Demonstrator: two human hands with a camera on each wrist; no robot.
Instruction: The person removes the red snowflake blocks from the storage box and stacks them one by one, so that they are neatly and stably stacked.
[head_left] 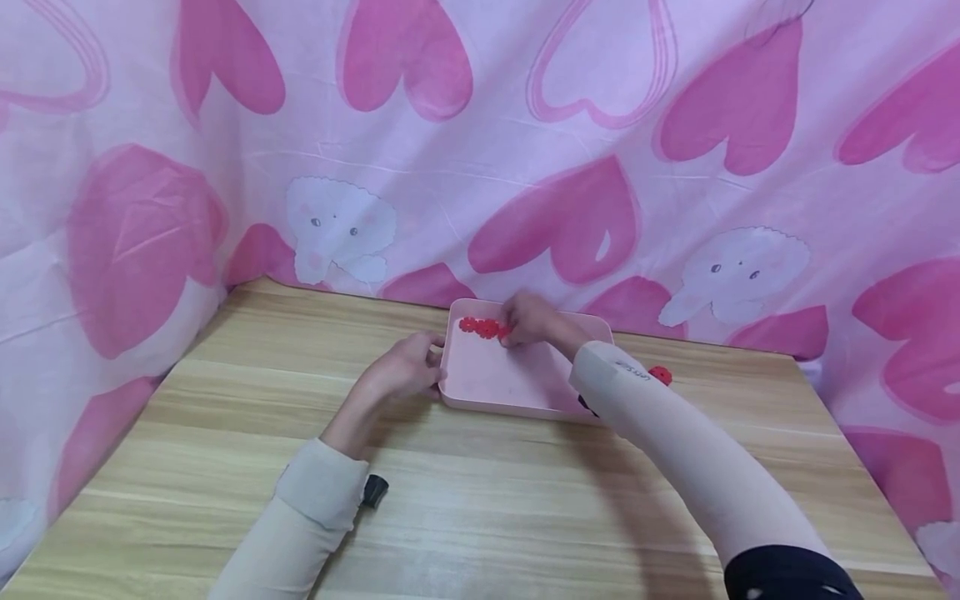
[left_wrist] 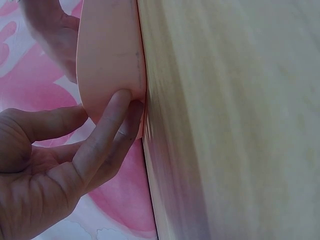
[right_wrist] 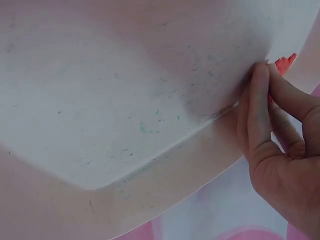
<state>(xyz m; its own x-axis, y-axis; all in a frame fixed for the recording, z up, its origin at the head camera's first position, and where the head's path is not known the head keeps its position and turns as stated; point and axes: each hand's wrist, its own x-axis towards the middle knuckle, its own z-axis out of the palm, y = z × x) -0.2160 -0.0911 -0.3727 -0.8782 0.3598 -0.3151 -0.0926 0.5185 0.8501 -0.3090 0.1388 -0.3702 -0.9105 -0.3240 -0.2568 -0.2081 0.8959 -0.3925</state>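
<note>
Red shows at the tips of the right hand (head_left: pixel 534 318), where the thumb and fingers are close together and seem to pinch one small red piece (head_left: pixel 502 331). The hand covers much of it, so its whole shape cannot be seen. Just left of those fingers lies a short red row (head_left: pixel 478 327) of bumpy bits, like little flowers. What seems to count most is how the two sit: the row's long way runs left to right, close along the far wall, and its right end comes up to the pinched piece. Whether they touch or have a small gap, one cannot tell. The right hand is nearer to the row than the left one, and it reaches in from the right over the pink tray (head_left: pixel 495 382).

The left hand (head_left: pixel 405 364) holds the tray by its left side, with the thumb at the rim and other fingertips on the outside wall. The tray sits flat on the far part of the wooden bench (head_left: pixel 465 508), and its long way goes left to right too. Past its right side, a red lump (head_left: pixel 660 376) peeks out from behind the right sleeve (head_left: pixel 675 446). At the far side hangs a pink cloth (head_left: pixel 555 225) with hearts on it.
</note>
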